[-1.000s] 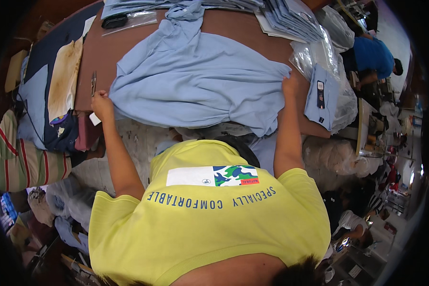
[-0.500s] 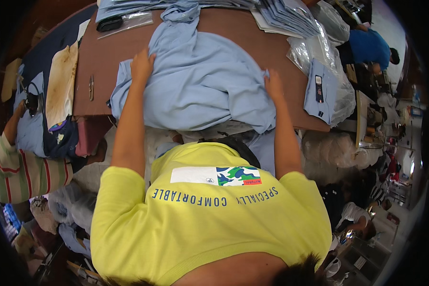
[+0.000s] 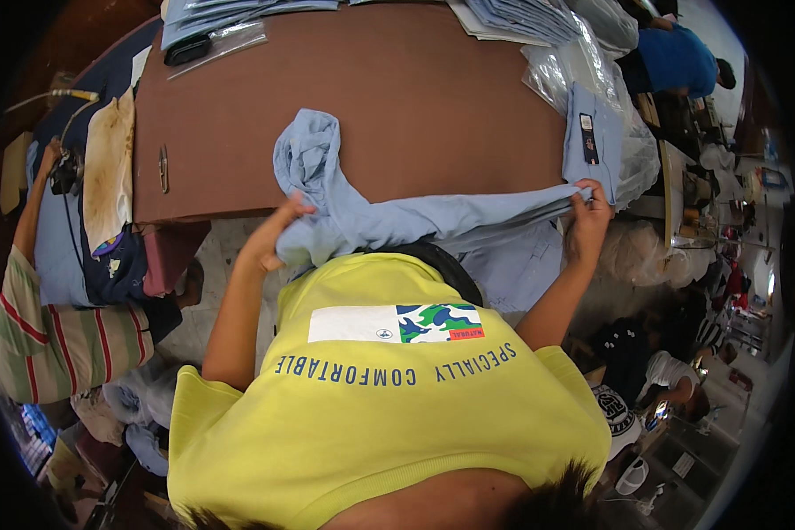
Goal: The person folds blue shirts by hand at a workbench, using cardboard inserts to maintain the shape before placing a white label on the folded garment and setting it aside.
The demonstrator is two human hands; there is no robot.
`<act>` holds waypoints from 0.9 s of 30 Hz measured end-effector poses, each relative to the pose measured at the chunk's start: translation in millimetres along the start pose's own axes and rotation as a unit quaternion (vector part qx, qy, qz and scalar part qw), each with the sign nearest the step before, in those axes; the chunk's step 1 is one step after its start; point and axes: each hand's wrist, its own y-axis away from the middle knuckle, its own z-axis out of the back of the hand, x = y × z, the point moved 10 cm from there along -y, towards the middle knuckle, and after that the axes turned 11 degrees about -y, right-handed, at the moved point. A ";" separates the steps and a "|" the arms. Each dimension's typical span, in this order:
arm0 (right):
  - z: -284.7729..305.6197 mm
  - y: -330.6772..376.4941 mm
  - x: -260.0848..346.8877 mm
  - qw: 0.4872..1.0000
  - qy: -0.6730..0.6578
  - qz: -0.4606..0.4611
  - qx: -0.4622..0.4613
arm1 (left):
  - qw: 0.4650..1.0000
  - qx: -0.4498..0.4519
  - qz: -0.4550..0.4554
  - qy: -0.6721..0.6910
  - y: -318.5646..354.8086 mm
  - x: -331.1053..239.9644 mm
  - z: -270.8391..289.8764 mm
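1. Fingers point(image 3: 293, 208) of the left hand point(image 3: 269, 237) curled shut around one end of a light blue shirt point(image 3: 389, 216); fingers point(image 3: 581, 201) of the right hand point(image 3: 587, 223) pinched closed on the opposite end.
2. Light blue shirt stretched between both hands along the near edge of the brown table point(image 3: 415, 97); its middle sags just in front of the person's yellow T-shirt point(image 3: 389, 415); a bunched part point(image 3: 307, 152) lies up on the tabletop beside the left hand.
3. Packed blue shirt in a clear plastic bag point(image 3: 596, 132) on the table's right end, just beyond the right hand; more clear bags point(image 3: 565, 66) behind it.
4. Stack of folded blue garments point(image 3: 521, 16) at the far right edge; another stack point(image 3: 230, 11) at the far left edge, a dark flat object point(image 3: 188, 50) beside it.
5. Small metal tool point(image 3: 162, 168) near the table's left edge.
6. Co-worker in a striped top point(image 3: 53, 340) at the left; person in a blue top point(image 3: 671, 57) at the upper right.
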 end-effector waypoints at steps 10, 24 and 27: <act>75.1 13.1 103.0 0.961 -0.002 0.229 -0.157 | 0.882 -0.179 -0.371 -0.228 113.8 -126.8 51.1; -4.8 -200.9 145.7 0.907 0.265 0.288 -0.155 | 0.494 -0.487 -0.654 -0.302 171.7 -414.5 -1.4; -62.3 -249.7 101.3 0.850 0.347 0.321 -0.232 | 0.322 -0.546 -0.639 -0.436 94.4 -445.9 4.3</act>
